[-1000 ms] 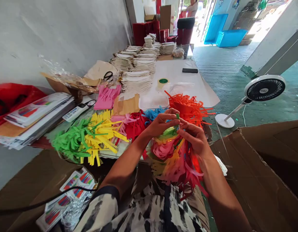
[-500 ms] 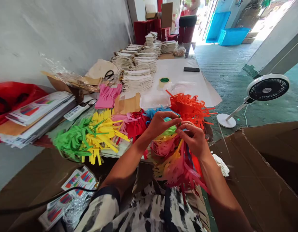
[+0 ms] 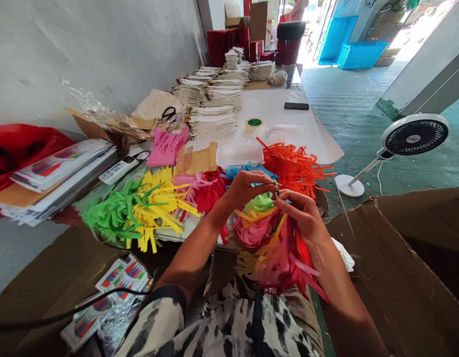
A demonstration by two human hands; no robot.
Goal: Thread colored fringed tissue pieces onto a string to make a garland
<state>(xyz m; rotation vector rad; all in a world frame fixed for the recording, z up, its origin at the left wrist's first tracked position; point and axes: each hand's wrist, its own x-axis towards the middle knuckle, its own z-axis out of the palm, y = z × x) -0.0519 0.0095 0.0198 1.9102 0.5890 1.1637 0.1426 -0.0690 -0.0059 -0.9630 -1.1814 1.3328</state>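
Observation:
My left hand [image 3: 250,189] and my right hand [image 3: 303,214] meet above the near edge of the table, fingertips pinched together. Between them is a small, narrow dark green piece [image 3: 276,187], mostly covered by the fingers. Fringed paper tassels [image 3: 264,263] in pink, yellow and red hang over my lap just below. A light green tassel [image 3: 259,203] lies behind my left fingers. Close by are a heap of orange-red fringed paper [image 3: 294,166], a blue one [image 3: 248,171] and a dark red one [image 3: 210,191].
Yellow [image 3: 160,208] and green fringed paper [image 3: 112,213] lie to the left, with a pink stack [image 3: 168,146] behind. A clear plastic tray [image 3: 239,155], tape roll [image 3: 254,124], phone [image 3: 296,106] and paper stacks [image 3: 212,121] stand farther back. A fan [image 3: 413,139] is at right.
My right hand has shifted slightly down, and the fingertips of the two hands are a little farther apart. More of the dark green piece shows between them. The hanging tassels have swayed.

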